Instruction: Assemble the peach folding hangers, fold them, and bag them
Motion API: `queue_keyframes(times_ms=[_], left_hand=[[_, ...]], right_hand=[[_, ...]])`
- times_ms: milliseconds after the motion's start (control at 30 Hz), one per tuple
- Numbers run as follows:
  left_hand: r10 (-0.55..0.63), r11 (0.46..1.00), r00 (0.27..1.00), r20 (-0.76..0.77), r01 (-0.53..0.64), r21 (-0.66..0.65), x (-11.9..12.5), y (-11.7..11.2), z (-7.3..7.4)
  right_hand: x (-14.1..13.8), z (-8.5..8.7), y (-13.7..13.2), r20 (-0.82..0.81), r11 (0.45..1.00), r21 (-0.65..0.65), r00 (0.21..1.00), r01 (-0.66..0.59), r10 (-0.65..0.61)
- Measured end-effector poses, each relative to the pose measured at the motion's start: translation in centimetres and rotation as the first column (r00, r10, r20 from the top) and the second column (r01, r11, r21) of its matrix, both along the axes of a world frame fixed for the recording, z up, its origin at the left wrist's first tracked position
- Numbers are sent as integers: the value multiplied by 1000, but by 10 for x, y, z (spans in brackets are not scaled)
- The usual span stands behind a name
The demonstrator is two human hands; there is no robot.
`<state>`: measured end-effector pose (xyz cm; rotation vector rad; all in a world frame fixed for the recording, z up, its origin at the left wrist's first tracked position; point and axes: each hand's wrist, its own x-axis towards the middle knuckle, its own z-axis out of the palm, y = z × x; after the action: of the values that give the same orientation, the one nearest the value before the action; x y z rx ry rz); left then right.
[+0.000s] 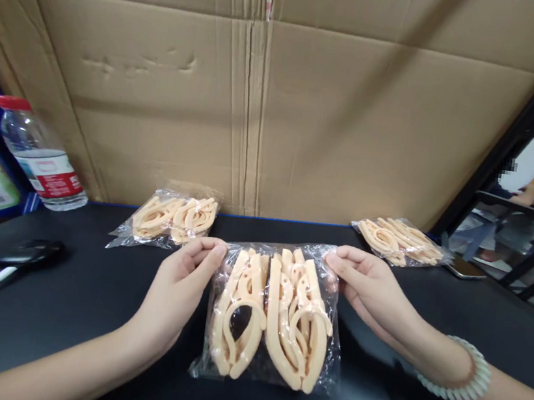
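Note:
A clear plastic bag [332,366] hangs between my hands above the black table, its upper corners pinched. Inside are beige plastic pieces [223,312] with curved hooks, which look like folded travel hangers, packed in two bundles side by side. My left hand [177,286] grips the top left corner between thumb and fingers. At the top right corner, my right hand [373,293] is closed on the film, with a pale bead bracelet [463,373] round its wrist. Similar bagged hangers lie behind, one bag [171,217] at back left and another [399,240] at back right.
A tall cardboard sheet [164,81] stands along the rear edge of the black table [102,290]. To the left are a red-capped water bottle [50,165] and a black device [31,253] with a white cable. A phone [465,268] lies at right, near a black metal frame [505,143].

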<state>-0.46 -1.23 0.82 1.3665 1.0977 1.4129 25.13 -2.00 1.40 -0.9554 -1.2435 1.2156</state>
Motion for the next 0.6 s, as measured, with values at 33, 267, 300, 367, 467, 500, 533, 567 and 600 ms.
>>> queue_keyframes(times_ms=[33, 267, 300, 367, 467, 500, 533, 567, 600], left_hand=[[-17, 998, 1000, 24, 18, -63, 0, 2, -2], [-138, 921, 984, 116, 171, -349, 1, 7, -2], [-151, 915, 982, 110, 181, -362, 1, 6, -1], [-162, 909, 984, 72, 177, -377, 1, 5, -1], [-149, 919, 988, 40, 153, -364, 1, 4, -2], [-138, 919, 989, 52, 148, -366, 2, 3, -1], [-119, 918, 990, 70, 137, -373, 2, 2, 0], [-95, 916, 992, 86, 121, -383, 3, 0, 2], [-68, 916, 993, 97, 101, -389, 3, -1, 4]], right_hand=[[1, -4, 3, -9, 999, -50, 1000, -17, 16], [15, -19, 21, 60, 961, -252, 990, -111, 130], [16, -17, 21, 91, 954, -271, 984, -125, 155], [17, -13, 21, 164, 940, -306, 964, -152, 209], [16, -11, 19, 202, 933, -322, 952, -159, 232], [15, -11, 19, 185, 933, -323, 956, -159, 227], [14, -12, 19, 159, 933, -323, 962, -162, 222], [13, -12, 19, 129, 931, -322, 967, -171, 221], [12, -12, 19, 100, 931, -317, 970, -179, 221]])
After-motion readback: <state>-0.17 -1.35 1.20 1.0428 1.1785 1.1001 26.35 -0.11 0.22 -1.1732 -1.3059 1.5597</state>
